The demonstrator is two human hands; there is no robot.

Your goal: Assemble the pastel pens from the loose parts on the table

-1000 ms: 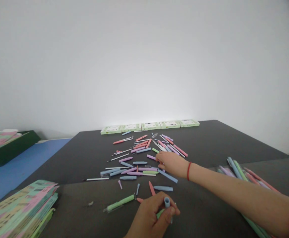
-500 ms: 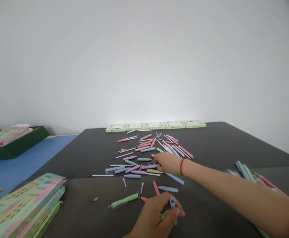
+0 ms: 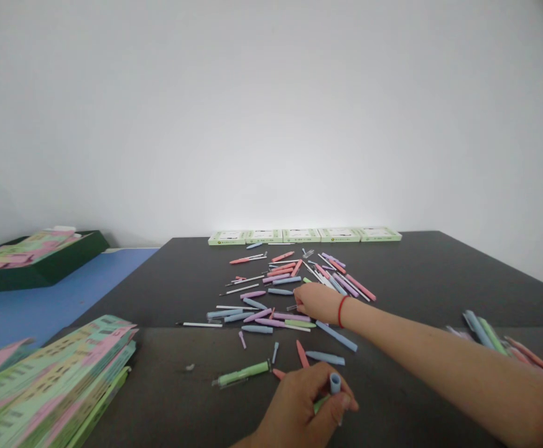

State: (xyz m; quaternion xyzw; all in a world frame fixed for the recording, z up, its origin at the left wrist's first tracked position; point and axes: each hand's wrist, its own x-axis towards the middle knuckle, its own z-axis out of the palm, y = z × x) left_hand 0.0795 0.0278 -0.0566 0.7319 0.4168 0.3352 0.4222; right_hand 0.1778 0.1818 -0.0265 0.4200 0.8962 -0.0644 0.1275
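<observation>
My left hand (image 3: 306,404) is closed around a blue pen barrel (image 3: 335,382), its hollow end pointing up. A bit of green shows under those fingers. Farther out, my right hand (image 3: 320,302), with a red cord at the wrist, is down among loose pen parts. Its fingertips are pinched together beside a small clear piece (image 3: 291,307); whether they grip it is hidden. Around that hand lie a blue pen part (image 3: 280,292), purple and green barrels and a long blue barrel (image 3: 337,336). Nearer my left hand are a red tapered part (image 3: 302,353) and a blue one (image 3: 326,358).
A green pen (image 3: 244,373) lies left of my left hand. Stacked printed cards (image 3: 79,379) are at the lower left, with a dark green tray (image 3: 51,270) behind. Flat boxes (image 3: 301,236) line the table's far edge. More pens (image 3: 481,330) lie under my right forearm's far side.
The view has shifted slightly, moving the scene rightward. My right hand has drawn its fingertips a little within the pen parts. My left hand keeps the blue barrel.
</observation>
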